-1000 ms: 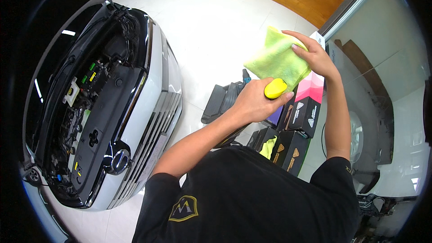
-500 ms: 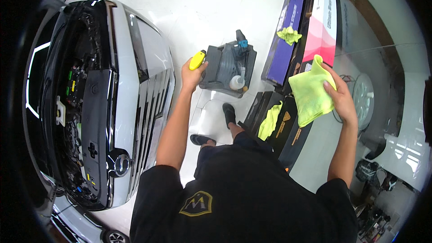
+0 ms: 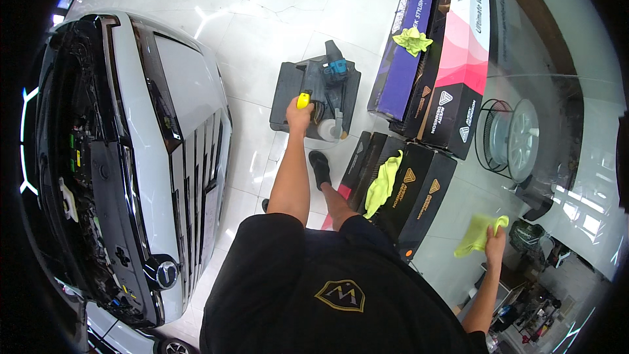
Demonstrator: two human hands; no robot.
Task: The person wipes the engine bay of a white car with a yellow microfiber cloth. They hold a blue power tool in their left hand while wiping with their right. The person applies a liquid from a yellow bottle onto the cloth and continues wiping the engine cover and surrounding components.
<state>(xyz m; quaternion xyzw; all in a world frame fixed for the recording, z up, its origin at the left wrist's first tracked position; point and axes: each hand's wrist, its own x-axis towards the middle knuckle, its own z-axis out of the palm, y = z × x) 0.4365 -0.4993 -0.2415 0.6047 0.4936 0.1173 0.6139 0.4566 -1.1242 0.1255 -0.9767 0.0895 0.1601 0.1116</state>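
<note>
Head view shows the right hand (image 3: 496, 247) gripping a yellow-green microfiber cloth (image 3: 472, 237) off to the right side; the left hand (image 3: 299, 120) is closed around a small yellow tool (image 3: 303, 100) above a dark tray (image 3: 283, 88), which bears a teal-and-black power tool (image 3: 335, 67).

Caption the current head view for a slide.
Left hand gripping a yellow tool over a tool tray, right hand holding a lime-green cloth.

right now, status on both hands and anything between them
Left hand gripping yellow item above dark tray. Right hand holding lime cloth, out wide. Long boxes between them.
</note>
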